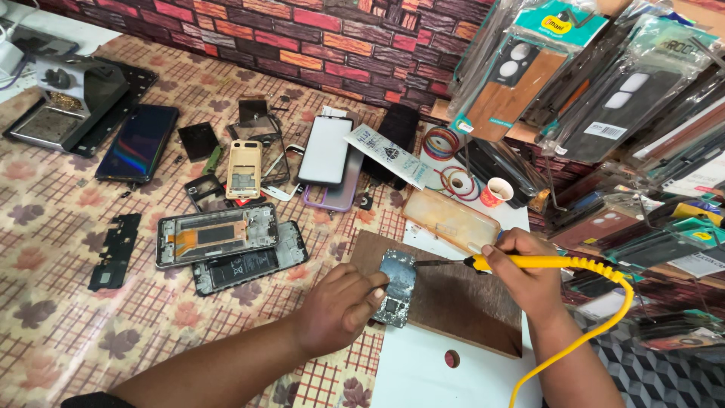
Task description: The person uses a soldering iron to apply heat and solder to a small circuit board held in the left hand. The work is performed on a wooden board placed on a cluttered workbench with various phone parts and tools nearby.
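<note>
**Iron tip at the board's upper right edge**

The circuit board [397, 288] lies on the left part of a brown wooden board [453, 302], its long axis running roughly up and down in the head view, tilted slightly. The left hand [341, 306] sits just left of it, fingers curled and pressed against its left edge to pin it down. The right hand [525, 276] comes in from the right, closed around the yellow handle of a soldering iron [521, 262], thumb and fingers pinching it like a pen. The iron lies nearly level, pointing left, so its dark tip meets the circuit board near the upper right edge, crossing the board's long axis almost at right angles. The left hand is the nearer of the two to the circuit board; the right reaches it only through the iron.

Whether the tip truly touches or hovers just above cannot be told. The left fingertips hide the lower left part of the circuit board, and its small parts are too fine to make out. The yellow cord [581, 332] runs off the bottom edge.
</note>
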